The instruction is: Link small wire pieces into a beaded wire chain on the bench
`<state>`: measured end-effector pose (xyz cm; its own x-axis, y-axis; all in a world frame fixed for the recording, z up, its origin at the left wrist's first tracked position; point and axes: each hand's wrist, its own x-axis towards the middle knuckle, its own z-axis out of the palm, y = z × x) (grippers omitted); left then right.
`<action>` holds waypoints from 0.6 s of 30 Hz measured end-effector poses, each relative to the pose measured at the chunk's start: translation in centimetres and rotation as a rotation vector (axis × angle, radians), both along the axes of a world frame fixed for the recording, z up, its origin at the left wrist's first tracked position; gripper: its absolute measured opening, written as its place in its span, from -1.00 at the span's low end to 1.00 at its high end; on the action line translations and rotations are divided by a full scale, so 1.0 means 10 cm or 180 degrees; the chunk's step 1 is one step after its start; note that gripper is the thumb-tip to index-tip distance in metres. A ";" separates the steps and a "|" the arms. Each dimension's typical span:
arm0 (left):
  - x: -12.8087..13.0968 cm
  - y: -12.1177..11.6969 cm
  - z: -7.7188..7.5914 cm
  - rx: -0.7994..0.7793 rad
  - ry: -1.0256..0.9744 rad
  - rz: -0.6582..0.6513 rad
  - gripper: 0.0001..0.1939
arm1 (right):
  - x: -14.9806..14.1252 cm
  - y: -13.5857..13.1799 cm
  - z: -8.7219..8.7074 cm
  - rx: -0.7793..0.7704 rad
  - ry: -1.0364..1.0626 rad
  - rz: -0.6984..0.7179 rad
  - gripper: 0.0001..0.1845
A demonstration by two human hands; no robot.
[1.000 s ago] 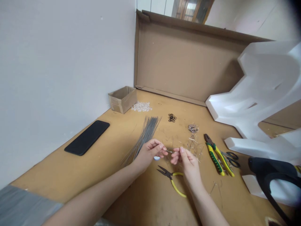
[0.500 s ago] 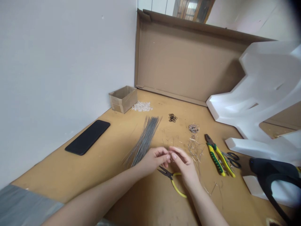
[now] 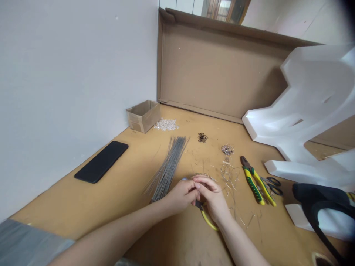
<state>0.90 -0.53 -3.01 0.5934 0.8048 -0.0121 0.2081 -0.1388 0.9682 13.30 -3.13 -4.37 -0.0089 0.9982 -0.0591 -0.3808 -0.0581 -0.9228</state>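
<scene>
My left hand (image 3: 183, 195) and my right hand (image 3: 213, 197) meet above the table, fingertips pinched together. Whatever lies between them is too small to make out. Partly covered below my right hand are small pliers with a yellow handle (image 3: 208, 220). A bundle of thin grey wires (image 3: 170, 164) lies just beyond my left wrist. Bent bits of thin wire (image 3: 229, 173) are scattered past my right hand.
On the table (image 3: 116, 207) are a black phone (image 3: 102, 162), a small cardboard box (image 3: 143, 116), clear beads (image 3: 166, 124), black rings (image 3: 202, 137), a coiled wire pile (image 3: 227, 149), green-yellow pliers (image 3: 256, 183) and scissors (image 3: 274, 185). White foam (image 3: 307, 96) and a cardboard panel (image 3: 222, 74) stand behind.
Both hands have shifted slightly left and drawn closer together, fingertips still pinched. My right hand now covers more of the small pliers. The view has moved a little.
</scene>
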 end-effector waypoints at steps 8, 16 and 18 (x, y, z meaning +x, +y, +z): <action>-0.06 0.00 0.14 0.0108 0.0162 -0.0240 -0.71 | 0.01 -0.01 0.03 -0.0096 0.0090 0.0098 -0.88; -0.07 0.00 0.09 -0.0077 0.0249 -0.0586 -0.62 | -0.01 -0.03 -0.01 0.0020 -0.0242 0.0262 -0.90; -0.11 0.04 0.10 0.0025 0.0326 -0.0572 -0.61 | 0.00 -0.02 0.02 -0.0058 -0.0045 0.0149 -0.91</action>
<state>-0.24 -0.15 -2.05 0.7233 0.6865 -0.0741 0.2767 -0.1899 0.9420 13.31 -3.34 -4.20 -0.0545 0.9955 -0.0776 -0.3641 -0.0922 -0.9268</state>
